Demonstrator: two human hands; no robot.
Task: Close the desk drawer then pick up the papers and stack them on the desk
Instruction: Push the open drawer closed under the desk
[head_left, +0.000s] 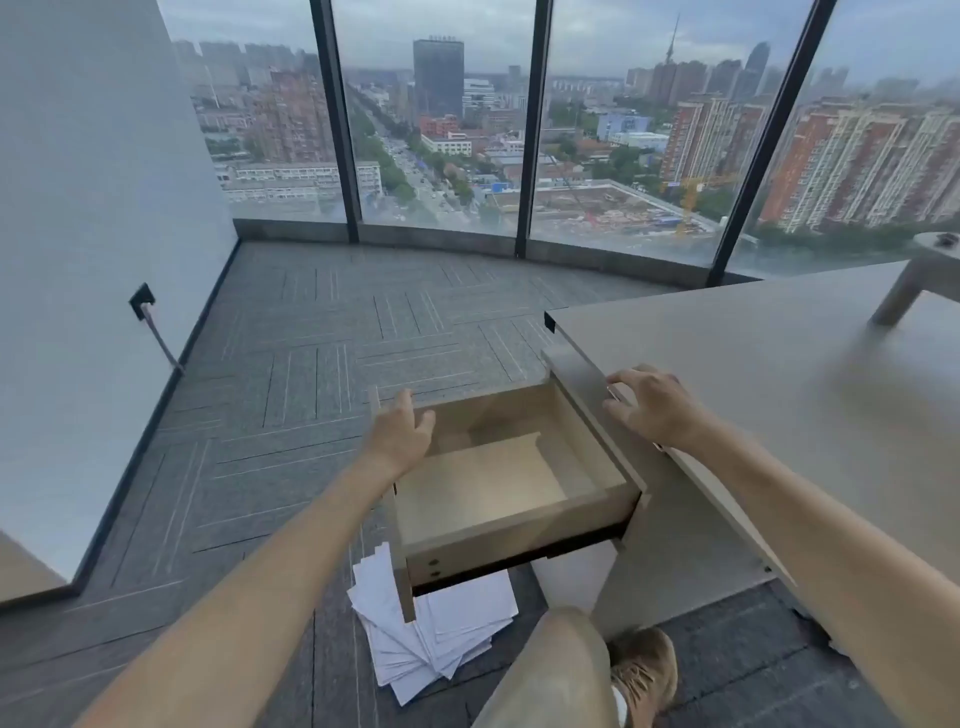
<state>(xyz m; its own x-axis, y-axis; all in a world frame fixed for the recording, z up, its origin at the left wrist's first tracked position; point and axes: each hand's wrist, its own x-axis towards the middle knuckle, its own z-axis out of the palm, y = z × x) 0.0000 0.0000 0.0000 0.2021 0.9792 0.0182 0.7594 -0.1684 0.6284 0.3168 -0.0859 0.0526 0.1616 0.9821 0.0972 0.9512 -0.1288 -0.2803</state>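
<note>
A pale wooden drawer (519, 530) stands pulled far out of the grey desk (753, 364), and nothing lies inside it. My left hand (400, 431) rests with spread fingers at the drawer's outer front panel. My right hand (649, 408) lies open on the desk's left edge, just above the drawer. Several white papers (436, 629) lie fanned out on the carpet under the drawer; its front corner hides part of them.
A grey monitor-stand leg (904, 291) stands on the desk at the far right. My knee (550, 670) and tan shoe (644, 670) are beside the papers. Grey carpet (311, 364) runs to tall windows; a white wall with a socket (141, 301) is on the left.
</note>
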